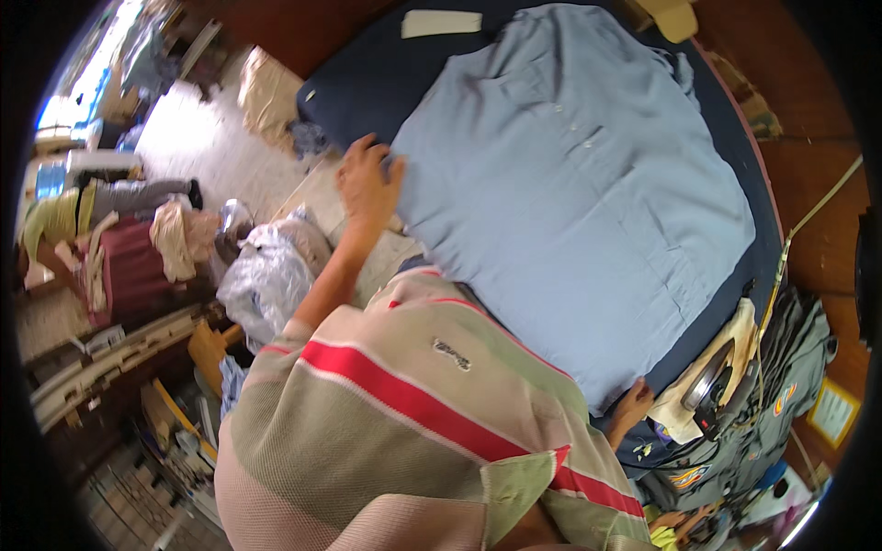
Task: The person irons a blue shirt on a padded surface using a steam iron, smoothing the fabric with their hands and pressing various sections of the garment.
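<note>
A light blue buttoned shirt [570, 193] lies spread out on a dark-covered table [367, 101], its hem toward my body. At the shirt's left edge is my left hand [370, 188], fingers apart and nothing gripped in them. My right hand [632, 404] is at the near right corner of the hem, fingers curled against the cloth; my sleeve and body hide part of that arm. Just right of it, an iron [707, 390] rests on a pale cloth [744, 335].
A cable [785, 243] runs down the right side past the iron. Dark grey garments [799, 367] are heaped at the right. A white strip [441, 23] lies at the table's far end. Clear plastic bags [271, 285] stand on the left, and another person [64, 216] is farther off.
</note>
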`<state>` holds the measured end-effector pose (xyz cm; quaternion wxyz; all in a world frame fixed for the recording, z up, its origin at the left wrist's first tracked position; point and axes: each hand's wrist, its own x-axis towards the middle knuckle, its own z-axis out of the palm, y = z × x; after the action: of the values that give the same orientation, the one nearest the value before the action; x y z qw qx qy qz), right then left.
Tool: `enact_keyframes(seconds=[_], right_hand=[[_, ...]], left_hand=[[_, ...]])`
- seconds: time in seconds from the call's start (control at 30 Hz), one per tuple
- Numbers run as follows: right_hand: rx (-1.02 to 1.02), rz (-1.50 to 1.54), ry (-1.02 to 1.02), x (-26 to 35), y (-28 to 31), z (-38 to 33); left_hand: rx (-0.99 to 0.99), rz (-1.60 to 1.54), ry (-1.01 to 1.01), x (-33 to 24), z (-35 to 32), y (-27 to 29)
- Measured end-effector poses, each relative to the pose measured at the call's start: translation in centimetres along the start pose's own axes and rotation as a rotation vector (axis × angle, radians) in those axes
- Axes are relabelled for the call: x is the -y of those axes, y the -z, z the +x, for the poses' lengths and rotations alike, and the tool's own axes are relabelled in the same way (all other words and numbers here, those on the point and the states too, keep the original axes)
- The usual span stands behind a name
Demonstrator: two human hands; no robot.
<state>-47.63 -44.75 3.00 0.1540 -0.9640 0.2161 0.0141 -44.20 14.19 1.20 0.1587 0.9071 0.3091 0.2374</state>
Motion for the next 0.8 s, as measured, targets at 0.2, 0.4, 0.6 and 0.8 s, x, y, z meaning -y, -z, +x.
enact_keyframes(seconds=[0.2, 0.4, 0.6, 0.8], right_hand=[[0.079, 0.058, -0.065, 8.3, 0.6, -5.7], [-0.076, 0.126, -0.044, 2.2, 0.0, -5.8], [-0.298, 0.060, 0.491, 5.6, 0.0, 2.9], [-0.238, -0.072, 0.553, 11.1, -2.7, 16.2]], left_hand=[[0.142, -0.084, 0.114, -2.4, -0.6, 0.9], [0.002, -0.045, 0.038, -0.7, -1.0, 0.8], [-0.006, 0.152, 0.043, -1.6, 5.6, -1.3], [0.085, 0.169, 0.004, -5.2, 12.5, -6.5]])
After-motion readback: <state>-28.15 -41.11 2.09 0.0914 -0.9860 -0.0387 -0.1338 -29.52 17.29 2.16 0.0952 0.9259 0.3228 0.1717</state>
